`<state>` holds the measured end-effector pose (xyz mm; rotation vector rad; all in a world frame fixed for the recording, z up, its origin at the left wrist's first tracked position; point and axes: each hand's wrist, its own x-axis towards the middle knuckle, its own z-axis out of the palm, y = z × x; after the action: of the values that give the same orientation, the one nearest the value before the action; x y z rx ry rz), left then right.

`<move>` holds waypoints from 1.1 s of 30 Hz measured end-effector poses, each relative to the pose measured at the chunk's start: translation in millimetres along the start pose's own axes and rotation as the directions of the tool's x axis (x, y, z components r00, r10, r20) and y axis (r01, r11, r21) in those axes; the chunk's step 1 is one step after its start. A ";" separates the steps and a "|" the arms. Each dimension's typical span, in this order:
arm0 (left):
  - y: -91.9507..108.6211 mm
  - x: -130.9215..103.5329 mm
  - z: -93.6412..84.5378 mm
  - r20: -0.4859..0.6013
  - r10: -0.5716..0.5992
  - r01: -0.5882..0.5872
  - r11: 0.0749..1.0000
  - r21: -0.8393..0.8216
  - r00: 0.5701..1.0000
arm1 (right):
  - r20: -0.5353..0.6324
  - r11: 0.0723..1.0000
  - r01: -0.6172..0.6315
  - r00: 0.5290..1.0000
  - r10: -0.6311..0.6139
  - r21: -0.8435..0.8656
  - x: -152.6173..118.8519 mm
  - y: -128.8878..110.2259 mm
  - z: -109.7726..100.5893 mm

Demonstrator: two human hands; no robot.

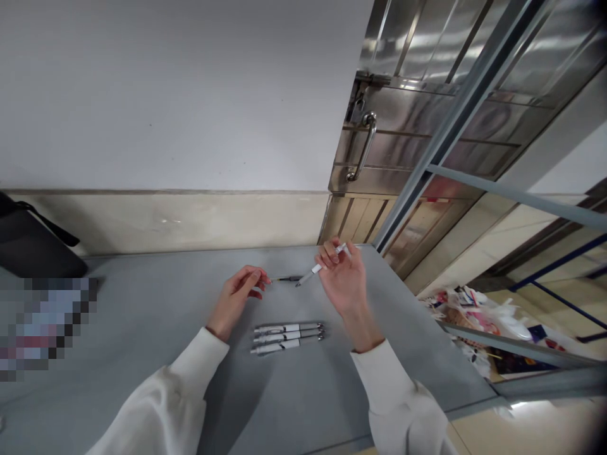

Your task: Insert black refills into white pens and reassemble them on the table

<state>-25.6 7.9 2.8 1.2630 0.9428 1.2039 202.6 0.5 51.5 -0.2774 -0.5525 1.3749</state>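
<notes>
My left hand (pixel 240 289) is closed, thumb and fingertips pinching the end of a thin pen refill (pixel 287 279), dark along much of its length with a yellowish part near my fingers. In my right hand (pixel 344 278), palm turned up, the fingers grip a white pen (pixel 317 268) with a clear grey front section, slanting down to the left. Its front end lies close to the far end of the refill; whether they touch I cannot tell. Below both hands, three white-and-clear pens (pixel 288 337) lie side by side on the grey table (pixel 284 392), metallic tips to the right.
A black case (pixel 35 237) with a strap stands at the left back, with a blurred-out flat item (pixel 45 325) before it. A wall (pixel 190 221) borders the table's back. To the right are a metal frame (pixel 455 107), a steel door (pixel 403 120) and a shelf of plastic bags (pixel 493 316).
</notes>
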 end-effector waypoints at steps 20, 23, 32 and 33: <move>0.8 -1.3 0.1 -0.003 -0.007 0.007 1.000 0.011 1.000 | 0.054 1.000 -0.026 0.998 0.026 0.006 0.7 2.1 -2.4; 1.0 -1.3 0.6 0.000 -0.003 0.003 1.000 0.017 1.000 | 0.054 1.000 -0.026 0.998 0.026 -0.003 1.3 3.6 -1.5; 2.3 -1.7 0.4 -0.009 -0.008 0.008 1.000 0.014 1.000 | -0.010 0.996 0.006 1.000 -0.006 -0.090 0.2 2.5 -0.8; 2.5 -1.7 0.4 -0.011 -0.009 0.009 1.000 0.017 1.000 | -0.016 0.995 0.011 1.000 -0.012 -0.101 0.0 2.1 -1.0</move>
<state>-25.8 6.0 5.2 1.2659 0.9678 1.1986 201.3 1.0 49.6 -0.3660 -0.6099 1.3345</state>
